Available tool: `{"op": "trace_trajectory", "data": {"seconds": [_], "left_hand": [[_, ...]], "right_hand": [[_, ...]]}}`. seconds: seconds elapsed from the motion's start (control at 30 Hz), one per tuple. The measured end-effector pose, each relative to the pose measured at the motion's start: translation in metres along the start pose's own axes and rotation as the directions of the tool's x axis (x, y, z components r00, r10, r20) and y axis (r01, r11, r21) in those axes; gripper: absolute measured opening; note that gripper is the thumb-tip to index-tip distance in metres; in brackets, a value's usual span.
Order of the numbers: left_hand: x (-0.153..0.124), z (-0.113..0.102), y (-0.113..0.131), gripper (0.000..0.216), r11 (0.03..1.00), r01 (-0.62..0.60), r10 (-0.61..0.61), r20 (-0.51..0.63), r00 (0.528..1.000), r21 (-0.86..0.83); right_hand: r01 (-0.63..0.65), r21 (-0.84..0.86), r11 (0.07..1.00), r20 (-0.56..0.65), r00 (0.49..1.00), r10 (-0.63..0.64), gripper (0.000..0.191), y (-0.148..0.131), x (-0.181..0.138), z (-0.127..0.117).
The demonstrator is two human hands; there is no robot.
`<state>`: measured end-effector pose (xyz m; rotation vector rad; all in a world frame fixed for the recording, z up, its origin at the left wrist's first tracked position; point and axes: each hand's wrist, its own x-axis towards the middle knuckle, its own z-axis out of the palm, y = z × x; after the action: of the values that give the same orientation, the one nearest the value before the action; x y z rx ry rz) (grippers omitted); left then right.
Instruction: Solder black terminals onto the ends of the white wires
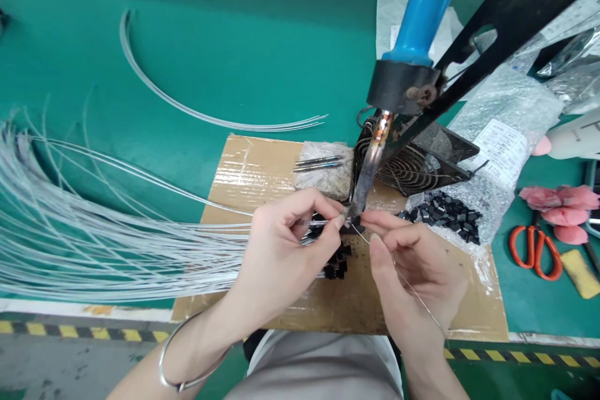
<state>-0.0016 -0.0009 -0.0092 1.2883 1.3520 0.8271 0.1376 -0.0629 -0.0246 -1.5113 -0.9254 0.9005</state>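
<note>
My left hand (290,250) pinches a thin cable (225,206) between thumb and index finger, its end at the tip of a soldering iron (360,197). The iron, with a blue handle, hangs tip down in a black bracket. In my right hand (417,269), thumb and fingers close on a thin solder wire (424,303), which runs from the tip back across the palm. Fingertips hide most of the joint, and any small part there cannot be made out. Under my left hand lie several cable ends with black connectors (337,262).
A bundle of white cables (140,250) spreads left over a cardboard sheet (253,159). Behind the iron stands a black fan (412,169). Loose black connectors (445,215) lie on bubble wrap (506,119). Red-handled scissors (534,253) and a yellow sponge (580,272) are at right.
</note>
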Motion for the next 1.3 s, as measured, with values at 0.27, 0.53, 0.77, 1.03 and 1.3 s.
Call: {"op": "trace_trajectory", "data": {"seconds": [0.27,0.53,0.77,1.03,1.3], "left_hand": [[-0.0023,0.0,-0.0024,0.012,1.0,-0.027,0.027,-0.008,1.0,0.009],[-0.0024,-0.0012,-0.0015,0.013,0.999,-0.048,0.048,-0.008,0.999,0.005],[-0.0026,-0.0001,-0.0021,0.012,0.999,-0.052,0.052,-0.009,0.999,0.014],[-0.0002,-0.0007,-0.0009,0.013,0.998,-0.064,0.064,-0.012,0.998,0.024],[-0.0026,0.0008,-0.0019,0.013,0.997,-0.081,0.081,-0.018,0.997,0.004]], "right_hand": [[0.099,-0.064,0.993,0.011,0.995,-0.098,0.02,0.0035,-0.0007,0.0001],[0.152,-0.07,0.986,0.004,0.988,-0.152,0.02,0.0048,-0.001,0.0018],[0.159,-0.098,0.982,0.006,0.987,-0.16,0.019,0.0046,-0.0008,0.0011],[0.188,-0.115,0.975,0.011,0.982,-0.188,0.018,0.0059,-0.0003,0.0016],[0.218,-0.104,0.97,0.015,0.976,-0.217,0.017,0.0082,-0.0012,0.001]]}}
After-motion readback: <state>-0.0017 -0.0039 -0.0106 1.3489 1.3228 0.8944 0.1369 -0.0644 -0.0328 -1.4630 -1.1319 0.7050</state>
